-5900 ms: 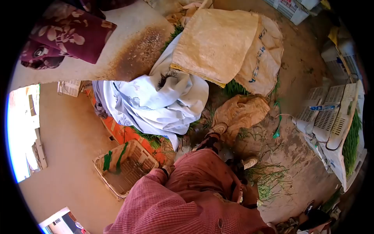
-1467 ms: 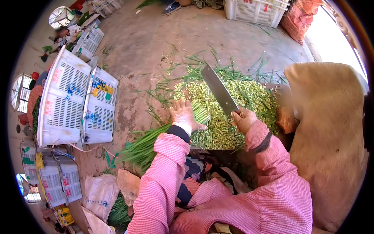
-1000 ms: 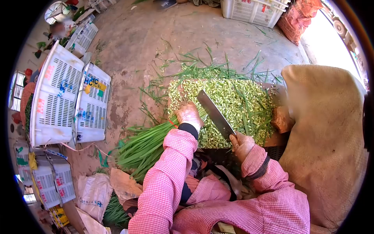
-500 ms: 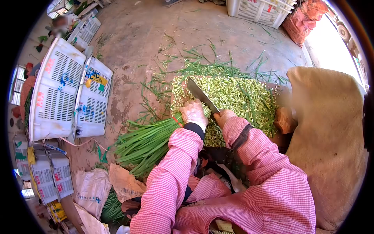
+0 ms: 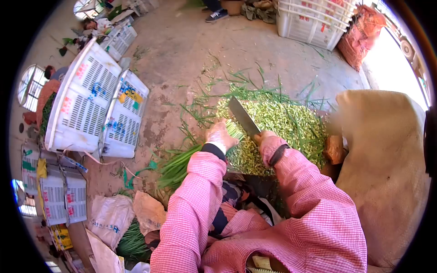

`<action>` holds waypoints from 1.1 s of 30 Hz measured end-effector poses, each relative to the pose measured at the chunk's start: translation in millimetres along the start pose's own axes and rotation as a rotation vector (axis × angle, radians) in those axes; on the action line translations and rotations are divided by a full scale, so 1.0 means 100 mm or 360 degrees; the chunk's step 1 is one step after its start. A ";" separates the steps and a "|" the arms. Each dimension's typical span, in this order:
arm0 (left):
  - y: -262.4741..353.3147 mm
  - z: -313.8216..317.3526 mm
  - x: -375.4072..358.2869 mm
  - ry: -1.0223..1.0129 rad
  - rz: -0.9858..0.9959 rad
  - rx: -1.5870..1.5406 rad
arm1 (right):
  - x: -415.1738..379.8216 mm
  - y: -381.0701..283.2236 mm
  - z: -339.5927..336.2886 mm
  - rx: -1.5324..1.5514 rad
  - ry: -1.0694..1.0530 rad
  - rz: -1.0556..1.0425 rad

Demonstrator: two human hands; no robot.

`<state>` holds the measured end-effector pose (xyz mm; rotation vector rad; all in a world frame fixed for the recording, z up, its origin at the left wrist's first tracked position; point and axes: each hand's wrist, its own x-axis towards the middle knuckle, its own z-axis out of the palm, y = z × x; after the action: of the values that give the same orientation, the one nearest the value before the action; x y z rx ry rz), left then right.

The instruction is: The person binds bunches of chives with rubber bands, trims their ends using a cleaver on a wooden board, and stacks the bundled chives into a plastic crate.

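Note:
My left hand (image 5: 217, 135), in a thin clear glove, is closed around a bunch of garlic chives (image 5: 176, 168). The pale stalk ends point right toward the blade, and the long green leaves trail down to the left. In my right hand (image 5: 265, 136) is the handle of a cleaver (image 5: 244, 116), its broad blade slanting up and left just beyond the stalk ends. Beneath and around the blade lies a thick layer of chopped chive pieces (image 5: 291, 122), hiding most of the board under it.
White plastic crates (image 5: 86, 102) stand at left, with more stacked crates (image 5: 312, 25) at the far right beside a red sack (image 5: 362, 36). Brown burlap (image 5: 382, 173) rises at right near a wooden block (image 5: 334, 149). A white sack (image 5: 109, 216) lies at lower left. A person's shoe (image 5: 216, 16) shows ahead.
The view has shifted slightly, so the surroundings sit further right and lower. My left hand has drawn left with the chives, widening the space between it and the cleaver.

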<state>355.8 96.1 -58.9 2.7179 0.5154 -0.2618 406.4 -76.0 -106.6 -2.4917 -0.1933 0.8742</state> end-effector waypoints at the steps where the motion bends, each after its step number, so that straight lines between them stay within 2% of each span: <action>1: -0.18 -0.15 -0.08 0.0200 0.0026 -0.0149 | -0.28 -0.08 -0.19 -0.0234 0.0015 -0.0069; 2: -0.47 -0.27 -0.15 0.0407 0.0055 -0.0317 | -0.45 -0.12 -0.26 -0.0285 0.0137 -0.0199; 3: -0.76 -0.42 -0.21 0.0394 0.0015 -0.0698 | -0.59 -0.02 -0.19 -0.0321 0.0456 -0.0512; 4: -0.85 -0.68 -0.46 0.0413 0.0056 -0.1110 | -0.68 -0.12 -0.29 -0.0162 0.0373 -0.0471; 6: -1.01 -1.02 -0.86 0.0772 0.0215 -0.1236 | -0.74 -0.27 -0.14 -0.0119 0.0431 -0.0814; 7: -1.05 -1.18 -1.04 0.0847 0.0208 -0.1215 | -0.80 -0.38 -0.06 -0.0106 0.0454 -0.0951; 9: -0.93 -1.54 -1.47 0.0987 0.0556 -0.1120 | -1.15 -0.84 0.06 -0.0011 0.0346 -0.1483; 11: -0.69 -1.90 -1.92 0.0984 0.0650 -0.0913 | -1.41 -1.33 0.23 0.0372 0.0237 -0.1898; 12: -0.59 -2.02 -2.13 0.0916 0.0733 -0.0719 | -1.73 -1.57 0.25 0.0531 0.0076 -0.1777; 13: -0.50 -2.06 -2.28 0.1004 0.0780 -0.0540 | -1.77 -1.89 0.44 0.1246 -0.0641 -0.1731; 14: -0.45 -2.09 -2.46 0.1085 0.0811 -0.0357 | -1.88 -2.04 0.52 0.1663 -0.1038 -0.1686; 15: -0.42 -2.18 -2.74 0.1413 0.0726 0.0058 | -1.99 -2.20 0.61 0.2060 -0.1450 -0.1568; 17: -0.37 -2.20 -3.45 0.1824 0.0349 0.0419 | -2.17 -2.29 0.76 0.2015 -0.1138 -0.1846; 18: -0.43 -2.02 -3.78 0.2055 0.0299 0.0306 | -2.27 -2.33 0.83 0.1991 -0.0967 -0.1967; 19: -0.54 -1.77 -4.12 0.1925 0.0296 -0.0008 | -2.24 -2.38 0.92 0.2015 -0.1055 -0.1857; 20: -0.70 -1.39 -4.26 0.1561 0.0358 -0.0885 | -2.24 -2.45 1.01 0.2048 -0.1135 -0.1737; 22: -0.76 -0.75 -4.24 0.0535 0.0257 -0.2265 | -2.40 -2.51 1.22 0.1977 -0.1190 -0.1828; 23: -0.78 -0.61 -4.11 0.0394 0.0290 -0.2774 | -2.48 -2.47 1.30 0.1875 -0.1186 -0.1908; 24: -1.01 -0.36 -3.90 0.0356 0.0509 -0.3327 | -2.56 -2.42 1.38 0.1828 -0.1243 -0.1902; 25: -1.15 -0.33 -3.79 0.0598 0.0623 -0.3732 | -2.68 -2.38 1.50 0.2364 -0.2268 -0.1392; 26: -1.17 -0.49 -3.78 0.0940 0.0602 -0.3789 | -2.81 -2.31 1.62 0.2774 -0.3237 -0.0598; 27: -1.20 -0.65 -3.77 0.1290 0.0579 -0.3802 | -2.88 -2.18 1.69 0.2690 -0.3042 -0.0794; 28: -1.12 -0.82 -3.85 0.1663 0.0392 -0.3454 | -2.94 -2.05 1.77 0.2590 -0.2842 -0.0968; 29: -1.17 -0.77 -3.90 0.1690 0.0360 -0.3473 | -2.82 -1.95 1.72 0.1778 -0.1724 -0.2316; 30: -1.26 -0.67 -3.95 0.1702 0.0314 -0.3494 | -2.71 -1.85 1.67 0.0704 -0.0407 -0.3127; 31: -1.40 -0.57 -3.98 0.1708 0.0276 -0.3507 | -2.60 -1.72 1.65 0.0486 -0.0415 -0.3048; 32: -1.55 -0.48 -3.99 0.1707 0.0250 -0.3514 | -2.45 -1.53 1.64 0.0356 -0.0640 -0.2668; 33: -1.69 -0.39 -3.99 0.1697 0.0222 -0.3525 | -2.24 -1.40 1.70 0.0547 -0.1109 -0.2115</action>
<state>-70.3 131.3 21.5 0.4601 0.3458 1.1263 128.9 49.6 -29.4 -1.1527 -1.5230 0.9280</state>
